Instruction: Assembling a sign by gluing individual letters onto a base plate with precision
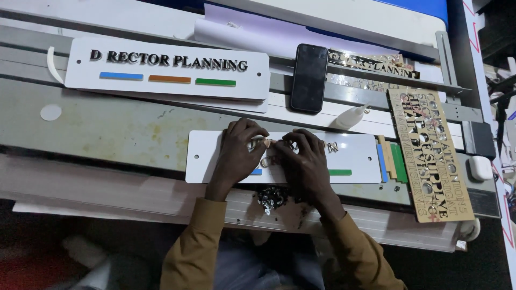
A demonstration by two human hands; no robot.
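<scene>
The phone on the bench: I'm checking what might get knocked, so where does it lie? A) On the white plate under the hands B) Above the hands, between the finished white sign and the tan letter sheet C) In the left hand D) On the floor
B: the black phone lies face up above both hands, right of the finished white sign and left of the tan letter sheet; the left hand and right hand rest on the lower white plate.

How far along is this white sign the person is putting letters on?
Early on, it seems. The white plate carries only a few metallic letters and a green strip. Both hands, left hand and right hand, press a small piece at its middle. The finished sign above shows a near-full row of letters and three coloured strips.
</scene>
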